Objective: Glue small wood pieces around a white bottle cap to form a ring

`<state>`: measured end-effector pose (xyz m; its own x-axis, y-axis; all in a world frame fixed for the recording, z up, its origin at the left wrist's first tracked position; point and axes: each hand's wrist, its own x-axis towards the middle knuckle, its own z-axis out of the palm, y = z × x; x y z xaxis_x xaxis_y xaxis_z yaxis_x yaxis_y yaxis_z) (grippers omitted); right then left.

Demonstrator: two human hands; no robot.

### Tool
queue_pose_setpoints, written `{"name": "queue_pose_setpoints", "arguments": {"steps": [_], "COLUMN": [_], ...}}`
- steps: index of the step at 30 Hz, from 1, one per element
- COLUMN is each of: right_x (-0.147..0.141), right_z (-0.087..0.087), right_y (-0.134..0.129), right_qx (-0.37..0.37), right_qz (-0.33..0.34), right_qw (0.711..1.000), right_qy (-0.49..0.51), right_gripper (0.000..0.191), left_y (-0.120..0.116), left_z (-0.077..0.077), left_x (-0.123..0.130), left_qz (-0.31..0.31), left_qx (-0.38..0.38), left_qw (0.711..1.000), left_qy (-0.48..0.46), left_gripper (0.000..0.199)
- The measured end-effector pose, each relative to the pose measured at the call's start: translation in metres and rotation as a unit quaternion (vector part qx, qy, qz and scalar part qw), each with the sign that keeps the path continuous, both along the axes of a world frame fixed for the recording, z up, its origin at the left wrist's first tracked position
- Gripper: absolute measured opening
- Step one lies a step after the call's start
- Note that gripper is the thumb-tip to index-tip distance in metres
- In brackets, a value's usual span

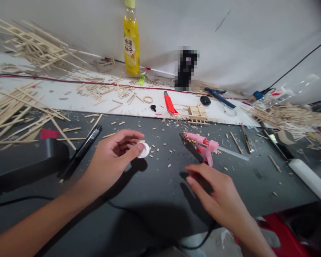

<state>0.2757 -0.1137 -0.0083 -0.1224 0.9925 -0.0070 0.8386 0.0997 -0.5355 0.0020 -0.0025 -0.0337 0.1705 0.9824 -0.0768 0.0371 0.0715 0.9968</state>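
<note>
Between the thumb and fingers of my left hand [120, 151] is a small round white disc [143, 150], held above the dark table [155, 189]. A bit of wood shows at the disc's upper edge. My right hand [214, 192] hovers over the table with thumb and forefinger apart and nothing visible between them. Just beyond it lies a pink glue gun [200, 141] with a clear glue stick in its back end, its nozzle pointing left. Small cut pieces of wood [169, 165] are scattered between my hands and the glue gun.
A black marker [82, 151] and a dark box [29, 162] lie left, near piled wooden sticks [18, 107]. Behind stand a yellow bottle [132, 46], an orange cutter [170, 102] and a small wooden frame [196, 112]. A white-handled tool [310, 180] lies right; a cable crosses the front.
</note>
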Motion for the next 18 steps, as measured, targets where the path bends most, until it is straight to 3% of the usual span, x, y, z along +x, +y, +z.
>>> {"name": "queue_pose_setpoints", "arguments": {"steps": [2, 5, 12, 15, 18], "right_x": [-0.015, -0.029, -0.053, -0.072, -0.094], "right_z": [0.0, -0.006, -0.002, 0.007, 0.01], "right_y": [0.024, 0.052, 0.085, 0.126, 0.175], "right_qx": [0.015, 0.021, 0.033, 0.039, 0.045], "right_qz": [0.04, 0.046, 0.049, 0.046, -0.007], "right_qw": [0.995, 0.981, 0.971, 0.969, 0.969], "right_qy": [-0.085, -0.187, -0.231, -0.239, -0.243], "right_gripper": [0.027, 0.03, 0.023, 0.021, 0.024], "left_y": [-0.002, -0.005, -0.009, -0.007, -0.004], "left_z": [0.001, 0.002, 0.004, 0.003, 0.001], "left_x": [-0.001, -0.003, -0.006, -0.005, -0.004], "left_qz": [-0.013, -0.036, 0.004, 0.026, 0.023], "left_qx": [0.019, 0.043, 0.076, 0.06, 0.054], "left_qw": [0.999, 0.997, 0.996, 0.998, 0.998], "left_qy": [0.025, 0.057, 0.047, 0.004, -0.01], "left_gripper": [0.025, 0.023, 0.02, 0.02, 0.02]}}
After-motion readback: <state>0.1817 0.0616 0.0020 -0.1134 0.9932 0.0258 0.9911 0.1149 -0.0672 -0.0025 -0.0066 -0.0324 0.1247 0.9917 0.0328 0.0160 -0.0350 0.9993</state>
